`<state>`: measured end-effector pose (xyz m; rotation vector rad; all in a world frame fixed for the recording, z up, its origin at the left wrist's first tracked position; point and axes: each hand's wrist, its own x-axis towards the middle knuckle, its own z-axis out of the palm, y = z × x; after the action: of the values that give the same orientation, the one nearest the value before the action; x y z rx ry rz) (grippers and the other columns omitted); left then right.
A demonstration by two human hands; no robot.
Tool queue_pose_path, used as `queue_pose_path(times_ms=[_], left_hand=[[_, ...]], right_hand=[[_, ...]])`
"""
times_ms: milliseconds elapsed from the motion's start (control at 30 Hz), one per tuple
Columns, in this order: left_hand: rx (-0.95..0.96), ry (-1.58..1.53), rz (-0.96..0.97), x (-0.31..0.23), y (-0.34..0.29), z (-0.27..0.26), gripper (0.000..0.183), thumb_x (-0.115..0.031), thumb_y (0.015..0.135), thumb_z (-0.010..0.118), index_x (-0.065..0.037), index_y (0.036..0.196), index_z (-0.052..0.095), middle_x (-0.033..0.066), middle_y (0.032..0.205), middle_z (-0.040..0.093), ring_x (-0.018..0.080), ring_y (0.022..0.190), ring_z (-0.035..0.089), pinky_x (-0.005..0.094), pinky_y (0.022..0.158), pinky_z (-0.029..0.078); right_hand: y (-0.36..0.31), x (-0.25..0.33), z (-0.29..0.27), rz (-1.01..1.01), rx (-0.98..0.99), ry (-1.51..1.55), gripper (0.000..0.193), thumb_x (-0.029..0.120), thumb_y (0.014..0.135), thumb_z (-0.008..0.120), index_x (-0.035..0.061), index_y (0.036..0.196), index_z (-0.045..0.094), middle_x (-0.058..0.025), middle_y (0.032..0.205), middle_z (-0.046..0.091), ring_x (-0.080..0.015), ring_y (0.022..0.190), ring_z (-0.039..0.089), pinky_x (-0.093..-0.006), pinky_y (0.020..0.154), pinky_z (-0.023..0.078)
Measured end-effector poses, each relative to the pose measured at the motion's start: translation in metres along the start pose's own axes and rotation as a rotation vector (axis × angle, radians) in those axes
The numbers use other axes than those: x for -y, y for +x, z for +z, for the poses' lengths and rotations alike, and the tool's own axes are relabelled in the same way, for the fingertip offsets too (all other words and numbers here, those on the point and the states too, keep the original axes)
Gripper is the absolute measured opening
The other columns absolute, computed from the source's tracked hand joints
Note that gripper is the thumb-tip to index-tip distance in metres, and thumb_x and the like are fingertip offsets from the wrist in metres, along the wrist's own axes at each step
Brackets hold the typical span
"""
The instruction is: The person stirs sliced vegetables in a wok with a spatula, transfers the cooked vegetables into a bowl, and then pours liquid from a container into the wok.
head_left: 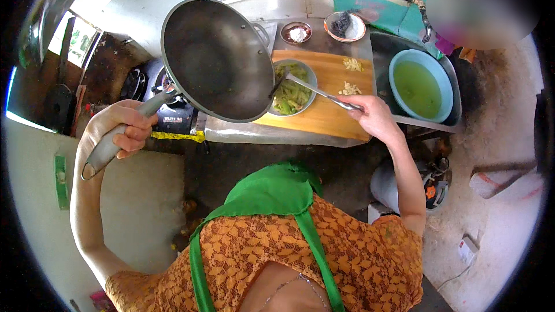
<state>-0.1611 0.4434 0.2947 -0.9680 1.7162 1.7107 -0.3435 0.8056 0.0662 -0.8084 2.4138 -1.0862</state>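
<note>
My left hand (132, 129) is wrapped round the grey handle of a dark wok (219, 52), which hangs tilted with its inside showing, its right rim beside a bowl. Food of cooked green vegetable pieces (284, 106) fills that bowl (313, 78), which stands on a wooden cutting board (329, 118). In my right hand (376, 117) is the handle of a metal spatula (315, 88); its head lies over the vegetables, next to the wok's rim. Small heaps of chopped pale garlic (350, 88) lie on the board's right side.
Behind the board stand a small dish of white powder (298, 34) and a bowl with a dark scouring pad (342, 23). To the right, a blue basin (448, 89) of greenish water sits in a metal sink (381, 43). A gas stove (173, 118) is at the left, below the wok.
</note>
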Motion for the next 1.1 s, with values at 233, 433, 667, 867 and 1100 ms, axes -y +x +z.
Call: queue_pose_path(times_ms=[233,433,667,867,1100], left_hand=[[-0.015,-0.039,0.009,0.006,-0.011,0.007,0.012,-0.008,0.076,0.051,-0.007,0.068,0.043,-0.0021,0.049,0.042,0.0038,0.032,0.037,0.0212,0.027,0.031],[0.001,-0.16,0.029,0.021,-0.027,0.007,0.008,-0.006,0.076,0.05,-0.005,0.071,0.044,-0.001,0.049,0.042,0.0048,0.03,0.037,0.0214,0.026,0.031],[0.02,-0.254,0.049,0.036,-0.031,0.005,0.007,-0.004,0.074,0.05,-0.004,0.071,0.044,-0.0004,0.049,0.042,0.0048,0.03,0.037,0.0222,0.024,0.029],[0.066,-0.407,0.146,0.058,-0.023,-0.002,0.006,-0.003,0.074,0.049,-0.003,0.072,0.043,-0.0002,0.049,0.04,0.0043,0.029,0.034,0.0222,0.023,0.029],[0.117,-0.568,0.242,0.085,-0.016,-0.011,0.012,-0.003,0.077,0.049,-0.005,0.07,0.039,-0.0001,0.051,0.04,0.003,0.031,0.035,0.0192,0.024,0.028]], right_hand=[[0.02,-0.033,-0.002,-0.115,-0.125,0.176,0.038,0.0,0.079,0.053,0.01,0.115,0.058,-0.0047,0.091,0.065,-0.0113,0.073,0.056,-0.0256,0.062,0.045],[0.057,-0.009,0.02,0.234,0.033,0.684,0.036,0.011,0.084,0.054,0.017,0.119,0.055,0.0015,0.069,0.05,-0.0058,0.059,0.045,-0.0198,0.047,0.034],[0.027,-0.009,0.013,0.27,0.133,0.725,0.036,0.012,0.086,0.052,0.016,0.121,0.052,0.0042,0.062,0.041,-0.0035,0.047,0.034,-0.0177,0.039,0.023],[-0.034,-0.008,-0.01,0.285,0.221,0.721,0.041,0.01,0.085,0.051,0.0131,0.126,0.048,0.0052,0.062,0.039,-0.002,0.046,0.031,-0.0165,0.039,0.021],[-0.038,-0.005,-0.014,0.161,0.132,0.635,0.04,0.005,0.085,0.053,0.0114,0.124,0.051,0.0061,0.062,0.036,-0.002,0.05,0.032,-0.0169,0.041,0.026]])
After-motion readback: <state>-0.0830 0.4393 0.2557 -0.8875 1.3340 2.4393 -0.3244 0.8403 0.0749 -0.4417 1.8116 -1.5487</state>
